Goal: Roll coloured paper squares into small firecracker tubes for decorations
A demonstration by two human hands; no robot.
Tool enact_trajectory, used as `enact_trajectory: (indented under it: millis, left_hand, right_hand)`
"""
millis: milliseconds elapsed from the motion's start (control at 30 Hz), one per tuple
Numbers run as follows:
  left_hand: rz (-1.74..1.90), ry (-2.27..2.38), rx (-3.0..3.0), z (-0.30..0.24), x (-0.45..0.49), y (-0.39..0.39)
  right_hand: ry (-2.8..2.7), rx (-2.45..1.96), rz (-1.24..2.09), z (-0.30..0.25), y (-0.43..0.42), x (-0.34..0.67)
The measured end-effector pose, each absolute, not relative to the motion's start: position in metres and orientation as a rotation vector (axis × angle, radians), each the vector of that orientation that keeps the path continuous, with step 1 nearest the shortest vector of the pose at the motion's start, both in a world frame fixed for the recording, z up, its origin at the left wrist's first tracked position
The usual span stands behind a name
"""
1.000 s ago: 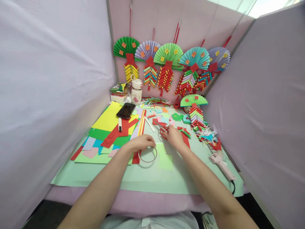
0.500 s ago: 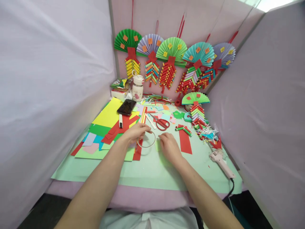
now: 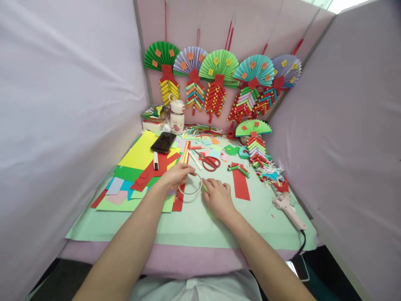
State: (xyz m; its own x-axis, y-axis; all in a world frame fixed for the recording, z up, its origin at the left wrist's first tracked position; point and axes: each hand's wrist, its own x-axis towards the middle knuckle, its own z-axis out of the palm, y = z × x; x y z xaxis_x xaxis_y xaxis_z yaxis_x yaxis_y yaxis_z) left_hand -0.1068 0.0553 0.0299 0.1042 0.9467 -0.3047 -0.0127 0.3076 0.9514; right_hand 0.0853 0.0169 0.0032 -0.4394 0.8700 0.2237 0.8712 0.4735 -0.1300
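My left hand is above the right edge of the paper pile, thumb and fingertips pinched together on a thin, pale ring that looks like a narrow tape roll. To its right, my right hand rests low on the green tabletop, fingers slightly bent and apart. Its index fingertip reaches toward the ring. A sliver of light green paper shows by the fingertips; the rest is hidden under the hand. Beyond the hands lie red-handled scissors and a white stick.
Coloured paper sheets with a phone and a cutter lie left. A bottle stands behind. Right are a red strip, rolled tubes, a fan ornament and a glue gun. Several paper fans hang behind.
The view has shifted slightly. My right hand has moved a little left toward the ring, its fingers spreading and covering more of the light green paper. My left hand keeps its pinch.
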Motion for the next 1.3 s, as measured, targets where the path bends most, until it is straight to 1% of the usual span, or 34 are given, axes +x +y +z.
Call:
enact_trajectory:
  millis: [100, 267, 367, 567, 800, 967, 1100, 1300]
  left_hand:
    - [0.897, 1.263, 1.046, 0.026, -0.108, 0.057]
    - [0.801, 1.324, 1.112, 0.026, -0.102, 0.056]
    - [0.740, 1.334, 1.209, 0.025, -0.092, 0.052]
    - [0.683, 1.251, 1.459, 0.018, -0.074, 0.043]
    - [0.673, 1.276, 1.584, 0.016, -0.069, 0.042]
    - [0.641, 1.313, 1.569, 0.014, -0.067, 0.042]
    - [0.580, 1.409, 1.566, 0.015, -0.068, 0.043]
    - [0.480, 1.621, 1.749, 0.021, -0.064, 0.042]
  right_hand:
    - [-2.364, -1.520, 0.038, 0.004, 0.025, 0.100]
    - [-2.488, -1.411, 0.095, 0.000, 0.039, 0.114]
    - [-2.461, -1.355, 0.163, -0.001, 0.050, 0.111]
    - [-2.029, -1.463, 0.682, -0.001, 0.062, 0.107]
    - [-1.995, -1.459, 0.839, -0.008, 0.055, 0.111]
    - [-2.009, -1.479, 0.845, -0.006, 0.054, 0.111]
    - [-2.018, -1.576, 0.692, 0.000, 0.055, 0.113]
    - [-2.113, -1.666, 0.511, -0.001, 0.054, 0.115]
